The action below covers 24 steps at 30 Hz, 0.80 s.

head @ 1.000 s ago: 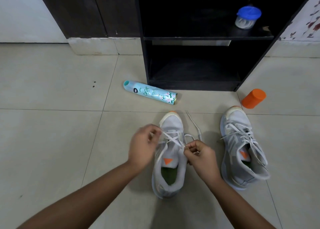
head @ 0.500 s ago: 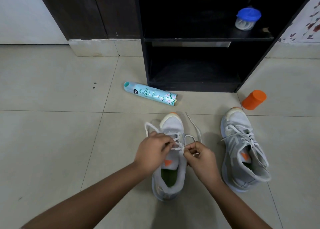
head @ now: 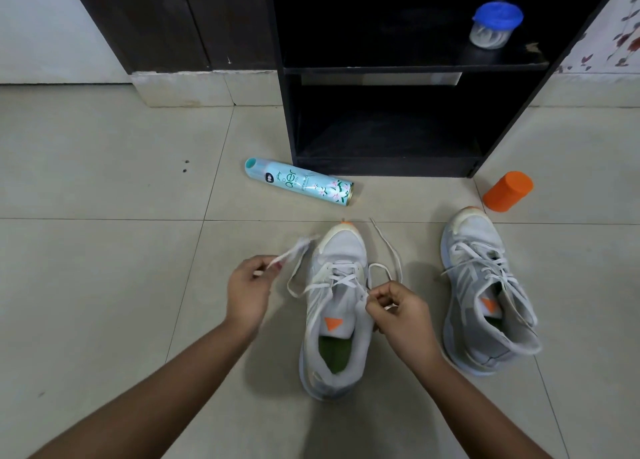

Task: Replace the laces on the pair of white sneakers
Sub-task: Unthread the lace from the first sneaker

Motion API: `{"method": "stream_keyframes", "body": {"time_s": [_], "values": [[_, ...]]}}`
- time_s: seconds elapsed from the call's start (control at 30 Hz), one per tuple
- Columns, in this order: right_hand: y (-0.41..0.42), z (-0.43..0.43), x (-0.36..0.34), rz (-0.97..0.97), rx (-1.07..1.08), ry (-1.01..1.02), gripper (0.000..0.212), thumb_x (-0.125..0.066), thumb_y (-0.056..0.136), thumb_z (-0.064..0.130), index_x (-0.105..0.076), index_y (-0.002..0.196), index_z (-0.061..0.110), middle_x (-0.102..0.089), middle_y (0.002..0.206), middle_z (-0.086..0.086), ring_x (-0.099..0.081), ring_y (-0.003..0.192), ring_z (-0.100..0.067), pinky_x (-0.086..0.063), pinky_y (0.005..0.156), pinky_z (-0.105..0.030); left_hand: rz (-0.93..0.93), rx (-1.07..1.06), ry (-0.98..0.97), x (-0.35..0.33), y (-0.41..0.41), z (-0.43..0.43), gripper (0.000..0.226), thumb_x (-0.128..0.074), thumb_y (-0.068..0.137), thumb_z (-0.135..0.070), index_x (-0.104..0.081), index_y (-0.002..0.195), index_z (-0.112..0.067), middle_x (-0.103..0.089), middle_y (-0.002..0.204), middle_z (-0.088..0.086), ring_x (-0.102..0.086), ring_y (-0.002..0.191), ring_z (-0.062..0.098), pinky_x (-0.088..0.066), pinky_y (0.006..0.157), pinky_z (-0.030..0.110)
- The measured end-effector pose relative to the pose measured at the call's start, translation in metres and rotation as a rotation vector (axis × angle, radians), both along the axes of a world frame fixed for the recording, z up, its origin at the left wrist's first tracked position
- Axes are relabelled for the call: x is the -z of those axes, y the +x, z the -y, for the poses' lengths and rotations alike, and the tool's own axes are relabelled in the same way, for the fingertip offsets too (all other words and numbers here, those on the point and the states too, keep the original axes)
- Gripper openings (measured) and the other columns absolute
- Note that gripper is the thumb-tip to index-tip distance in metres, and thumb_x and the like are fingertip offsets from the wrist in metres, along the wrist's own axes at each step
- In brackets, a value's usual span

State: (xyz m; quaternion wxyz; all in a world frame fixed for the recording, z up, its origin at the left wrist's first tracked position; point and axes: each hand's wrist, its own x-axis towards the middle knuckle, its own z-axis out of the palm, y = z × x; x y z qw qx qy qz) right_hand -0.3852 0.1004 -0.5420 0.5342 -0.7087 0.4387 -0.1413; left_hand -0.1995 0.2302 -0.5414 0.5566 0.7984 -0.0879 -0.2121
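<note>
The middle sneaker (head: 337, 323) was pale grey-white with white laces (head: 341, 279), an orange tongue triangle and green insole; the second sneaker (head: 483, 285) at 3 o'clock matched. The spray can (head: 300, 184) at 12 o'clock was pale teal with white flowers, the container (head: 507, 191) at 2 o'clock orange, the jar lid (head: 498, 13) blue.

The left hand (head: 247, 294) and right hand (head: 403, 314) are bare, like both forearms (head: 166, 386).
</note>
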Motion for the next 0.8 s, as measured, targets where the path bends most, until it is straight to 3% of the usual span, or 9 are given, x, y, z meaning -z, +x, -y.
{"method": "stream_keyframes", "body": {"time_s": [0.07, 0.13, 0.2, 0.23, 0.33, 0.43, 0.57, 0.67, 0.8], "values": [[0.000, -0.002, -0.002, -0.014, -0.029, -0.023, 0.010, -0.069, 0.076, 0.013, -0.066, 0.074, 0.022, -0.065, 0.066, 0.007, -0.061, 0.063, -0.012, -0.055, 0.065, -0.038, -0.083, -0.086, 0.077, 0.009, 0.008, -0.011, 0.008, -0.068, 0.084, -0.012, -0.069, 0.087, -0.020, -0.064, 0.082, 0.001, -0.058, 0.080, 0.023, -0.043, 0.068, 0.030], [0.002, -0.002, -0.005, -0.047, -0.079, -0.063, 0.010, -0.069, 0.076, 0.014, -0.065, 0.074, 0.022, -0.064, 0.066, 0.009, -0.058, 0.061, -0.005, -0.053, 0.065, -0.032, -0.056, -0.062, 0.339, 0.015, 0.006, -0.015, 0.045, -0.073, 0.075, -0.021, -0.061, 0.119, -0.019, -0.058, 0.114, 0.011, -0.053, 0.109, 0.035, -0.042, 0.088, 0.038], [0.004, -0.001, -0.009, -0.088, -0.128, -0.104, 0.009, -0.069, 0.077, 0.017, -0.064, 0.075, 0.024, -0.063, 0.067, 0.009, -0.057, 0.061, -0.004, -0.050, 0.063, -0.028, 0.140, -0.026, 0.522, 0.010, -0.004, -0.013, 0.072, -0.076, 0.075, -0.025, -0.043, 0.139, -0.020, -0.042, 0.137, 0.011, -0.038, 0.126, 0.034, -0.033, 0.101, 0.043], [0.004, 0.000, -0.011, -0.107, -0.148, -0.121, 0.008, -0.068, 0.077, 0.018, -0.063, 0.076, 0.024, -0.063, 0.067, 0.009, -0.057, 0.062, -0.004, -0.050, 0.063, -0.028, 0.284, -0.001, 0.470, 0.002, -0.010, -0.009, 0.073, -0.076, 0.076, -0.025, -0.041, 0.140, -0.020, -0.041, 0.137, 0.009, -0.037, 0.126, 0.030, -0.032, 0.101, 0.043], [0.006, -0.001, -0.018, -0.142, -0.184, -0.165, 0.007, -0.067, 0.078, 0.021, -0.061, 0.076, 0.023, -0.063, 0.067, 0.008, -0.058, 0.063, -0.006, -0.049, 0.063, -0.031, 0.460, 0.263, 0.182, -0.013, -0.025, 0.005, 0.048, -0.069, 0.079, -0.032, -0.053, 0.123, -0.023, -0.055, 0.109, -0.007, -0.051, 0.100, 0.011, -0.044, 0.088, 0.031], [0.009, 0.000, -0.022, -0.182, -0.223, -0.194, 0.007, -0.065, 0.078, 0.024, -0.058, 0.077, 0.024, -0.063, 0.069, 0.008, -0.059, 0.065, -0.009, -0.051, 0.064, -0.035, 0.261, 0.569, 0.341, -0.023, -0.033, 0.020, 0.033, -0.068, 0.079, -0.043, -0.057, 0.107, -0.030, -0.059, 0.092, -0.013, -0.056, 0.078, 0.004, -0.045, 0.069, 0.022], [0.017, 0.000, -0.027, -0.281, -0.335, -0.321, 0.023, -0.061, 0.079, 0.023, -0.056, 0.102, 0.025, -0.060, 0.099, 0.006, -0.058, 0.088, -0.013, -0.049, 0.075, -0.033, 0.250, 0.586, 0.376, -0.015, -0.030, 0.023, 0.013, -0.069, 0.082, -0.030, -0.069, 0.094, -0.025, -0.068, 0.087, -0.011, -0.063, 0.081, 0.006, -0.044, 0.069, 0.018], [0.030, -0.003, -0.025, -0.326, -0.440, -0.624, 0.045, -0.058, 0.075, 0.019, -0.056, 0.119, 0.025, -0.051, 0.120, 0.003, -0.047, 0.111, -0.020, -0.042, 0.090, -0.032, 0.184, 0.530, 0.266, -0.009, -0.025, 0.021, 0.008, -0.068, 0.082, -0.017, -0.074, 0.086, -0.020, -0.070, 0.079, -0.009, -0.062, 0.074, 0.003, -0.046, 0.068, 0.019], [0.051, -0.008, -0.019, -0.397, -0.526, -0.896, 0.017, -0.072, 0.065, 0.025, -0.068, 0.081, 0.020, -0.065, 0.083, 0.000, -0.061, 0.084, -0.025, -0.050, 0.069, -0.035, -0.005, 0.449, 0.182, -0.006, -0.028, 0.018, 0.006, -0.071, 0.079, -0.011, -0.073, 0.078, -0.016, -0.065, 0.065, -0.010, -0.057, 0.060, -0.003, -0.044, 0.063, 0.018]]}}
